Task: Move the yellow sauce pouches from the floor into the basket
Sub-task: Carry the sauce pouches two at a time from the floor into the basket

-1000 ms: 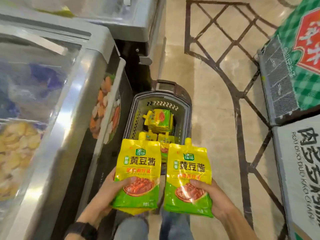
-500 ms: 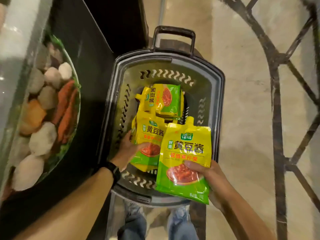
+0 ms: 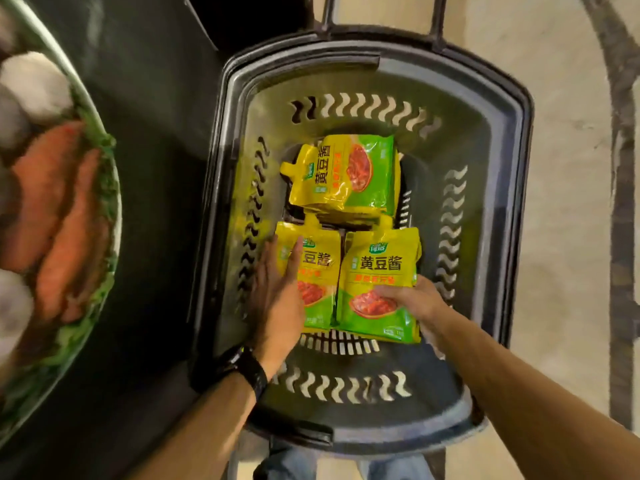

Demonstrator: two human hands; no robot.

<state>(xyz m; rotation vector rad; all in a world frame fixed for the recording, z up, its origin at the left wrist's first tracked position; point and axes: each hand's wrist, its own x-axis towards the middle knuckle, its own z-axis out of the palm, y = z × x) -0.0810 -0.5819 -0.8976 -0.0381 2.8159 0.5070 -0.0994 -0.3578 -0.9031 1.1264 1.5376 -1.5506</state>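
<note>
A dark grey plastic basket [image 3: 512, 140] stands on the floor below me. Inside it lie yellow-and-green sauce pouches: a stack turned sideways at the back [image 3: 346, 174] and two pouches side by side in front. My left hand [image 3: 277, 299] lies with straight fingers on the left pouch [image 3: 320, 271] and touches its left edge. My right hand [image 3: 412, 299] pinches the lower right of the right pouch [image 3: 379, 271], thumb on its front. Both pouches are down inside the basket.
A dark freezer cabinet side [image 3: 149, 168] with a printed food picture [image 3: 59, 209] stands close to the basket's left. The basket's handle [image 3: 381, 15] sticks up at the far end. Beige tiled floor [image 3: 568, 237] with dark inlay lines lies to the right.
Both hands went down into the basket with the pouches. The left hand's fingers straightened on its pouch. The view moved closer over the basket.
</note>
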